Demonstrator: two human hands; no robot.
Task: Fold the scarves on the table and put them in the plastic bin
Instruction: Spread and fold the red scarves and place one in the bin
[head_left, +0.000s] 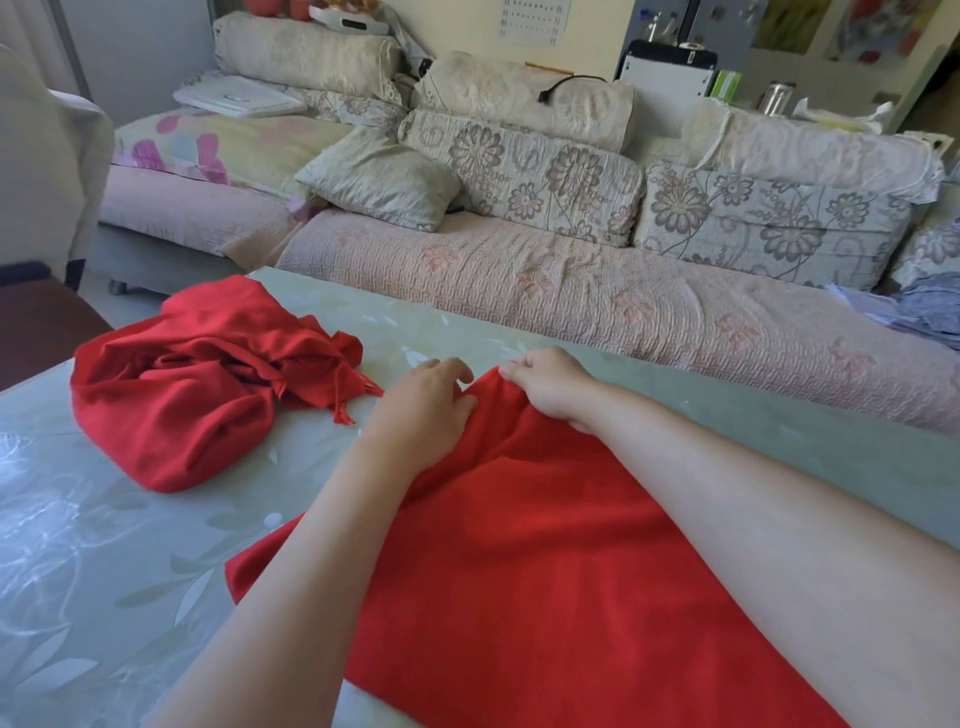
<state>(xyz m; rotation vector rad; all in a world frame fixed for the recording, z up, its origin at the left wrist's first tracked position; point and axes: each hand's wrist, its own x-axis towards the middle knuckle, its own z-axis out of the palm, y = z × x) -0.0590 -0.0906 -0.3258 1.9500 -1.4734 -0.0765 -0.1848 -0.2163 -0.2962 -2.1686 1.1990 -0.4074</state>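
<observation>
Progress early: right hand (550, 384) pinches far end of flat scarf (545, 545), left hand (426, 410) fingers curled beside, grip unclear. Crumpled scarf (208, 384) unfolded; bin unseen.

Flat scarf (545, 571): near end ran off the bottom edge, behind the left hand.
Left hand (431, 402): its grip could not be told.

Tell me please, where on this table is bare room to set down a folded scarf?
Bare table lies near-left, between the crumpled scarf and the flat scarf. A narrower strip runs along the far edge beside the sofa. Crowded: the middle, where the left hand and right hand meet at the flat scarf's end.
</observation>
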